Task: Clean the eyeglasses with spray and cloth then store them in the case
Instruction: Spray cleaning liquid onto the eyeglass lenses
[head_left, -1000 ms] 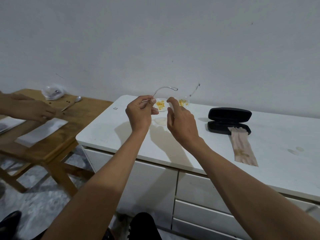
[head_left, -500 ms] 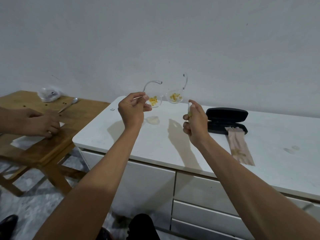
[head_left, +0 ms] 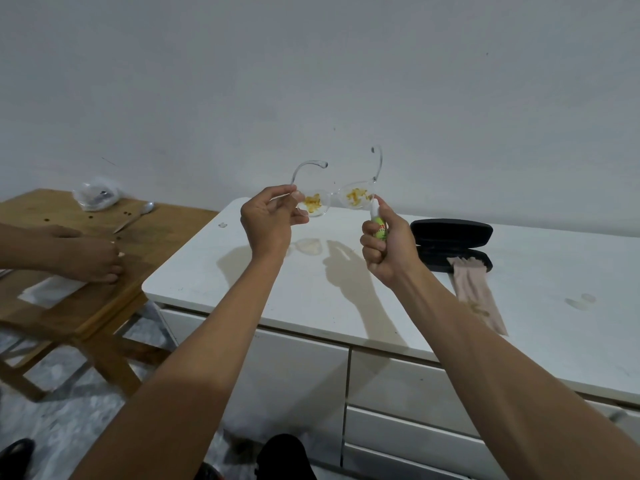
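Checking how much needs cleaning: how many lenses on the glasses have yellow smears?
2. The left lens beside the left hand, and the right lens just above the spray bottle in the right hand.

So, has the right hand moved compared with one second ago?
Yes. The right hand came away from the eyeglasses, toward the black case, holding the spray bottle.

A plain, pale grey wall [head_left: 311, 81] fills the upper half of the view, marked by a few small dark specks. Against it stands a white cabinet [head_left: 346, 306] with flat drawer fronts below its top. To the left sits a wooden table [head_left: 166, 230] on crossed legs, over mottled grey floor [head_left: 69, 410].
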A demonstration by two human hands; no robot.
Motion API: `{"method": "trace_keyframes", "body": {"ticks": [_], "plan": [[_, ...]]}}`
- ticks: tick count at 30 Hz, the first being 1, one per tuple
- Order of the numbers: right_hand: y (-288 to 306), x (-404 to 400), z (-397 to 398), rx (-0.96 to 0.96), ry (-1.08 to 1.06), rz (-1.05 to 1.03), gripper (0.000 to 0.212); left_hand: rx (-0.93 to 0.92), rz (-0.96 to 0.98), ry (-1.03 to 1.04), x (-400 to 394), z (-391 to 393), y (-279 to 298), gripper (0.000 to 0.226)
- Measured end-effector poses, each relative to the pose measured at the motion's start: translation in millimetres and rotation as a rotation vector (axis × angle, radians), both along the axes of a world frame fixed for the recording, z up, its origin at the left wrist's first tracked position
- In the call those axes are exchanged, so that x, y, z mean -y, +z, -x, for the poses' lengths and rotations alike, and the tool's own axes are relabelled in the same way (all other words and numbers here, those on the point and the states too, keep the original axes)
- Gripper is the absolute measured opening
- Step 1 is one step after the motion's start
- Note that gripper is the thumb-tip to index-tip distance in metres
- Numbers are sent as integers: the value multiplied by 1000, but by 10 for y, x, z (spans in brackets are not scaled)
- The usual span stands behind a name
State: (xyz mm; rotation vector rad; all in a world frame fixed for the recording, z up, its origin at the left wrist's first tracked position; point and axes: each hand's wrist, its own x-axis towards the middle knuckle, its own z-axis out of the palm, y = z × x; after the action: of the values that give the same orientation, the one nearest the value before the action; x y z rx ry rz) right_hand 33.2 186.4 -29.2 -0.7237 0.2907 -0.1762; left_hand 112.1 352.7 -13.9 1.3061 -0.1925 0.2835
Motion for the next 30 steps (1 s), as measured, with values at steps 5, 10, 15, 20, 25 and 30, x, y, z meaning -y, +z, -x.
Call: {"method": "trace_keyframes", "body": {"ticks": [5, 10, 15, 20, 25, 30], "plan": [[31, -9, 12, -25, -25, 41, 19, -8, 9, -10, 22, 19, -2, 14], [-40, -48, -13, -17, 18, 45, 11, -6, 19, -17, 35, 39, 19, 15], [-61, -222, -68, -38, 85, 76, 8, 8, 21, -13, 54, 51, 62, 17], [37, -398, -96, -1, 126, 67, 19, 12, 9, -11, 69, 76, 98, 13], [78, -456, -115, -15, 124, 73, 18, 19, -10, -8, 50, 79, 96, 14], [79, -461, -106, -46, 112, 102, 15, 17, -4, -10, 42, 86, 82, 14]]}}
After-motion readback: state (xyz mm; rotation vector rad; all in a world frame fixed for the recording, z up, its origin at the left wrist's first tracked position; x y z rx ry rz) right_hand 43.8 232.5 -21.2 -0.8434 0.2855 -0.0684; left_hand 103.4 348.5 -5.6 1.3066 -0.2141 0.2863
